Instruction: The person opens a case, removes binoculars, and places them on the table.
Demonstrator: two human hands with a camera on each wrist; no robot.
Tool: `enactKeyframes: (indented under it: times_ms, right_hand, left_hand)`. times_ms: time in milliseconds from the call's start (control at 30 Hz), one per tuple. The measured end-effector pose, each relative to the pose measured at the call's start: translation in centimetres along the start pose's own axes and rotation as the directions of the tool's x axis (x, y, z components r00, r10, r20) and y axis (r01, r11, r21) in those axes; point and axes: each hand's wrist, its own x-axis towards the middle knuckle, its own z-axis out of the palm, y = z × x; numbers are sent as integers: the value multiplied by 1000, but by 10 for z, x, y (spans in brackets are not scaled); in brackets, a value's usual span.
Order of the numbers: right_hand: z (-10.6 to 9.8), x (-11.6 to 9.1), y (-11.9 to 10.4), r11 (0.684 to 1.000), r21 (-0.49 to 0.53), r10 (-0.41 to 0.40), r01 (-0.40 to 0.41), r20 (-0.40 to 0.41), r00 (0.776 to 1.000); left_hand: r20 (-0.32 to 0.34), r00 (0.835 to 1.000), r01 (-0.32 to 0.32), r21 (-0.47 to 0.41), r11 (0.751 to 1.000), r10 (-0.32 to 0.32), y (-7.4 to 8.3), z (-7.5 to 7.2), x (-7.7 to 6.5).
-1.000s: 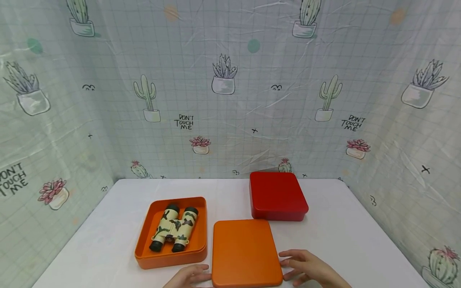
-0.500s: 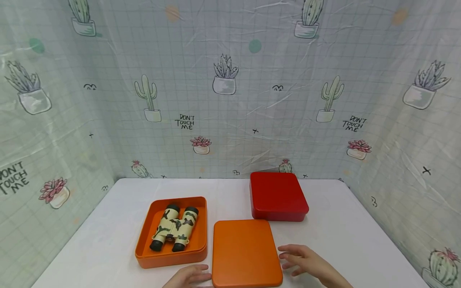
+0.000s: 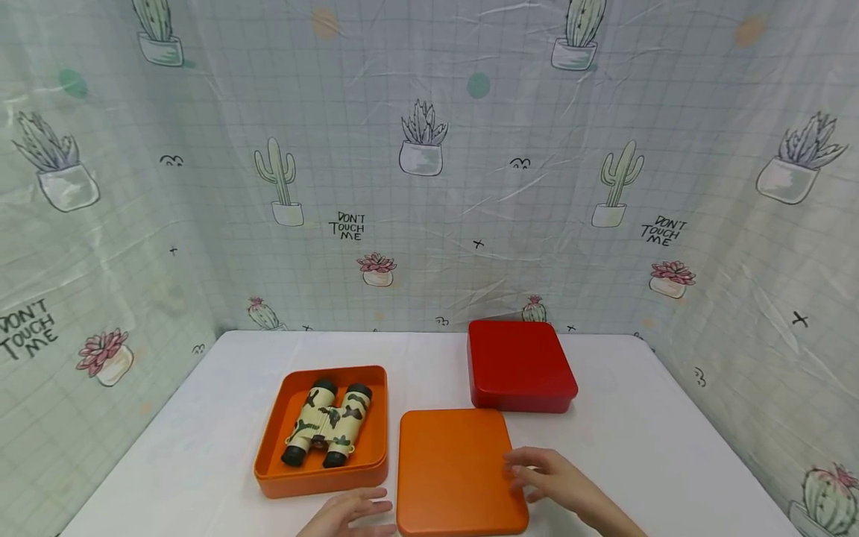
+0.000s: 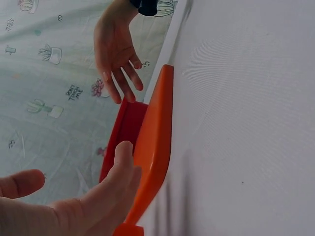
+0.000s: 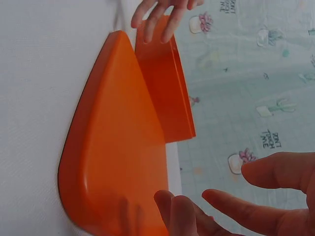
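Left hand and right hand relaxed, empty, I remotely judge the square, orange, plastic-looking lid light, stiff, slick, best gripped by opposite edges.

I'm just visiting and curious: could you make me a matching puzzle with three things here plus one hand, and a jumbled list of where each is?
Column one:
1. binoculars
2. red box
3. orange lid
4. right hand

Column two:
A. near the far edge of the table
B. at the orange lid's right side, fingers spread, holding nothing
C. inside the open orange box
D. flat on the table, at its near side

Right pairs: 1-C, 2-A, 3-D, 4-B
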Motion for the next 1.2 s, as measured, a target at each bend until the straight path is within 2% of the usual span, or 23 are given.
enactKeyframes:
  times_ms: [167, 367, 567, 733, 900, 1000, 1067, 1200]
  right_hand:
    - [7, 3, -7, 999, -11, -45, 45, 5, 999]
    - [20, 7, -15, 997, -47, -65, 63, -44, 997]
    - [31, 14, -19, 982, -123, -150, 142, -59, 987]
    - [42, 20, -23, 965, -190, -198, 183, -63, 978]
    - [55, 26, -26, 957, -210, -218, 202, -56, 974]
    - [62, 29, -29, 944, -230, -255, 238, -47, 966]
    - [67, 31, -31, 931, -243, -289, 272, -37, 957]
    - [76, 35, -33, 895, -288, -358, 341, -6, 934]
  left_hand:
    - [-33, 999, -33, 44, 998, 34, 5, 2, -5]
    - [-38, 992, -112, 113, 987, 117, 10, 4, -12]
    - [-78, 976, -190, 160, 969, 204, 15, 3, -18]
    - [-132, 953, -244, 192, 951, 271, 20, 0, -22]
    - [-215, 920, -276, 241, 930, 329, 25, -6, -24]
    - [-296, 887, -276, 273, 922, 353, 28, -8, -24]
    - [-368, 855, -265, 296, 918, 366, 30, -9, -24]
    - [-466, 788, -266, 331, 906, 401, 34, -12, -25]
